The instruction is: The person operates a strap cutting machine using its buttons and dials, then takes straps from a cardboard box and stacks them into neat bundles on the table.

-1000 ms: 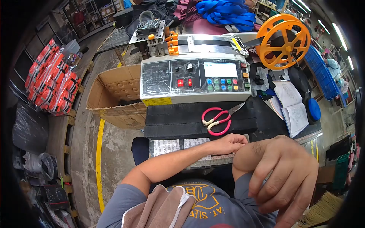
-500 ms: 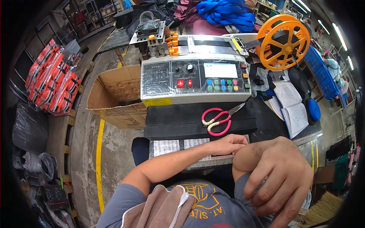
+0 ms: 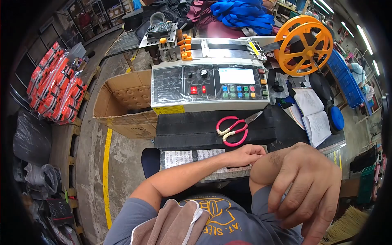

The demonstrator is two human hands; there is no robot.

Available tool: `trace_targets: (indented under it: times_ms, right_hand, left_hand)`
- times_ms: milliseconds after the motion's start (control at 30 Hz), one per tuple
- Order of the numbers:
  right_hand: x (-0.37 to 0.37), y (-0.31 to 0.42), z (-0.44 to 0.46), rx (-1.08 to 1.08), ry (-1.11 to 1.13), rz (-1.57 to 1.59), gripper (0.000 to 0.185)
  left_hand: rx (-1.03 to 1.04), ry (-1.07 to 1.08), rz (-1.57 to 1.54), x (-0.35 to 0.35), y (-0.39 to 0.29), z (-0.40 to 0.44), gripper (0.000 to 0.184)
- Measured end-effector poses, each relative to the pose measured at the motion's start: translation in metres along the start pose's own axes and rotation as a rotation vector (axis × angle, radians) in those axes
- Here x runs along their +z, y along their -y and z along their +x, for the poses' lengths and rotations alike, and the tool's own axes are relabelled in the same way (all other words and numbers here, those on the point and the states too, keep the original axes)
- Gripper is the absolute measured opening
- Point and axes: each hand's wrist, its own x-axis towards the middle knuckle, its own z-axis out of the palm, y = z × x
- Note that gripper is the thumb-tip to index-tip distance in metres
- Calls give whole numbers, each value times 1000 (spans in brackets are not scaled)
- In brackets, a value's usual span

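Observation:
My right hand (image 3: 306, 188) is raised close to the camera, its bent fingers hanging loosely apart and holding nothing. My left forearm lies across my front. My left hand (image 3: 247, 154) rests at the table's near edge beside my right elbow, which hides its fingertips; whether it holds anything cannot be seen. Beyond it, pink-handled scissors (image 3: 234, 130) lie with blades partly apart on black strips of webbing (image 3: 183, 128). Behind these stands a white machine (image 3: 208, 83) with a lit screen and coloured buttons. An orange reel (image 3: 304, 47) carries black strap at its right.
Paper label strips and a ruler (image 3: 234, 169) lie along the near table edge. An open notebook (image 3: 312, 114) lies at right, beside a blue roll (image 3: 336, 118). At left are a cardboard box (image 3: 126, 104) and orange plastic-wrapped packs (image 3: 57, 87). Blue straps (image 3: 245, 14) are piled behind.
My right hand has shifted slightly to the right and up. The spokes of the orange reel have turned. My left hand and the scissors have stayed in place.

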Motion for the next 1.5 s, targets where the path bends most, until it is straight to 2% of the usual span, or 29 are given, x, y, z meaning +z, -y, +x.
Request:
trace_targets:
  times_ms: [1033, 1267, 1433, 1500]
  right_hand:
    - [12, -2, 3, -29, 62, 47, 15]
    - [16, -1, 4, -72, -63, 93, 9]
    - [25, -10, 2, -209, -203, 48, 12]
    - [30, -8, 1, -183, -255, -3, 13]
  left_hand:
    - [-10, 23, -11, -5, 10, 3, 21]
    - [-8, 16, -14, -3, 8, 1, 21]
    - [-13, 23, -19, -4, 7, 2, 21]
    - [-16, 20, -20, -3, 6, 1, 21]
